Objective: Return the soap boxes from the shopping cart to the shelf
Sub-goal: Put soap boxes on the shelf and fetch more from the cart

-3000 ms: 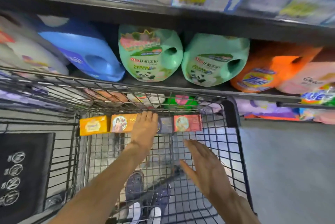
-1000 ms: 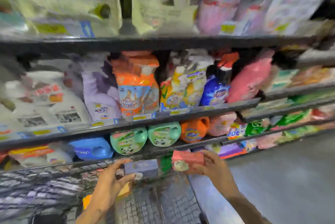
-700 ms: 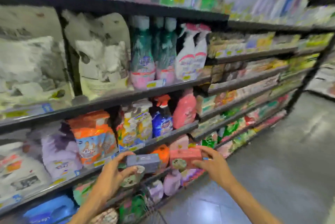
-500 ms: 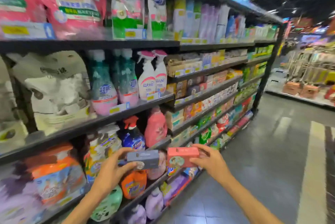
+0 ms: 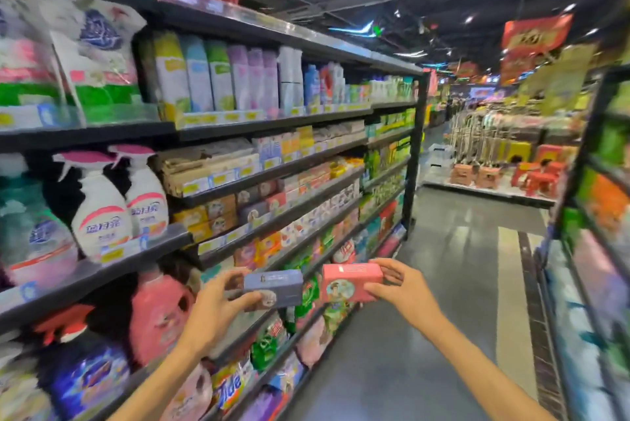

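Soap boxes sat one in each of my hands, held out in front of me in the aisle. The blue soap box (image 5: 274, 288) lay lengthwise in my left hand (image 5: 218, 306), which gripped its left end, thumb along the lower front edge and fingers curled over the top. The pink soap box (image 5: 351, 282) was in my right hand (image 5: 399, 287), which pinched its right end, fingers on top and thumb underneath. The two boxes were level with each other, close together but not touching, with a narrow gap between them, and both were clear of the shelves.

To my left ran the shelf unit (image 5: 272, 175), its rows full of goods. One row partway along held small boxes (image 5: 218, 212) in yellow, grey and pink, above and beyond the blue box. Nearer me stood white spray bottles (image 5: 102, 212) and, lower down, a pink jug (image 5: 158, 316). The grey floor (image 5: 443, 284) stretched ahead on my right. Much of the view was blurred, so I could not read the labels.
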Demonstrator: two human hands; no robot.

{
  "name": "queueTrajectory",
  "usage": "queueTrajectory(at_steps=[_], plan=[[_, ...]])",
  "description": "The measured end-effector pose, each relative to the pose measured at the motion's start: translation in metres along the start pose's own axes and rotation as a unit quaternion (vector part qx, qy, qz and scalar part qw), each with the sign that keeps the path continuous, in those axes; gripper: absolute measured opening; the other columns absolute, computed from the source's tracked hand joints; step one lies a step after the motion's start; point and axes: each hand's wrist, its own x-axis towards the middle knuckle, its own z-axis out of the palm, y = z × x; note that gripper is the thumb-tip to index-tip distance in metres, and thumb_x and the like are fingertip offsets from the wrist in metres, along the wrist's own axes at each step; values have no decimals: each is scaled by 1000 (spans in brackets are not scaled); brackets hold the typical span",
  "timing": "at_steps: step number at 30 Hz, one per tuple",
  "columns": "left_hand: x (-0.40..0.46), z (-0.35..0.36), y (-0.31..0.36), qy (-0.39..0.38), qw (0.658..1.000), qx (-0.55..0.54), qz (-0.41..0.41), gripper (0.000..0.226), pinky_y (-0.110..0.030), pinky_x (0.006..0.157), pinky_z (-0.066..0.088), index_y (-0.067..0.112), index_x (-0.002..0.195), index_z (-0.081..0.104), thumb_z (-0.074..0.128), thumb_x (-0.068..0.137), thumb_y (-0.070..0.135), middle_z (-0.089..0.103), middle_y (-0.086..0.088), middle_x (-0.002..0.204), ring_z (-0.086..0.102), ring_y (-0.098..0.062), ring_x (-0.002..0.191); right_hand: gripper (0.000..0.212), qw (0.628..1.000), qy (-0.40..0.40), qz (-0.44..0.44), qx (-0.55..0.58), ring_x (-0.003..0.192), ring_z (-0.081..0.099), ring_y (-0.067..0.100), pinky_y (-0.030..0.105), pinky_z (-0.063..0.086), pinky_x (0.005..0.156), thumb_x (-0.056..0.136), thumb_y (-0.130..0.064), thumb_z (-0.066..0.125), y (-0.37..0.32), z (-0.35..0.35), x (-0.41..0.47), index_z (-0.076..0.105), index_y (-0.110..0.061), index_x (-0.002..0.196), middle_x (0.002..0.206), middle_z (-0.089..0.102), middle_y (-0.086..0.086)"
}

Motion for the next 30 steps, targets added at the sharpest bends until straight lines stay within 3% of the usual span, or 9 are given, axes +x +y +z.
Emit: queueTrajectory(at_steps=[2,4,9,12,14,16,20,27,30], plan=[[24,36,20,1,1000,-13,11,36,-8,71,49,22,105,67,87,75,18,75,6,97,69,4,91,50,1000,7,-2,4,100,67,-3,8,50,77,71,-5,87,9,-31,21,68,-14,117,108,74,-4],[48,65,31,-10,1000,-14,15,35,-8,70,49,20,105,66,85,75,17,75,9,96,70,-2,93,51,1000,15,-2,6,101,68,2,11,51,77,71,-5,86,18,-56,44,68,-14,118,109,74,-2],[116,107,41,-11,1000,-5,23,45,-26,82,53,33,103,66,85,68,53,74,16,100,68,0,95,50,999,27,1,22,96,71,6,15,54,71,74,1,83,36,-95,105,66,-9,120,109,74,4],[162,127,33,-7,1000,5,19,37,-32,84,56,32,104,66,87,74,37,75,15,100,70,-2,95,50,999,26,4,34,91,71,4,19,57,70,76,1,82,48,-104,150,65,-9,122,109,73,5],[193,137,28,-4,1000,-1,14,34,-25,78,57,29,104,67,86,76,28,76,15,98,72,-6,93,47,999,22,0,31,95,72,11,26,60,74,77,-3,82,57,-104,184,66,-11,121,106,75,3],[223,144,17,14,1000,-8,20,32,-24,76,57,28,104,68,86,77,28,75,16,97,71,-5,91,47,1000,6,-13,23,97,72,16,33,61,79,78,-9,82,65,-99,221,66,-17,121,105,76,0],[280,146,-8,53,998,-18,-1,30,-27,75,57,27,105,66,83,80,28,76,13,94,71,-5,88,48,999,-18,-11,29,90,72,7,22,58,71,78,-11,83,79,-77,296,65,-20,122,104,74,0],[353,121,-63,151,987,22,-49,32,-40,90,56,35,107,66,83,80,37,72,15,104,67,-3,100,47,993,-101,-31,46,97,72,16,28,60,80,78,-13,83,98,-11,424,65,-24,121,106,76,0],[368,100,-83,184,979,56,-75,33,-42,91,56,36,107,66,83,79,35,73,13,104,68,-5,99,47,987,-144,-41,65,94,73,18,21,57,70,80,-8,80,101,25,463,65,-18,123,105,76,2]])
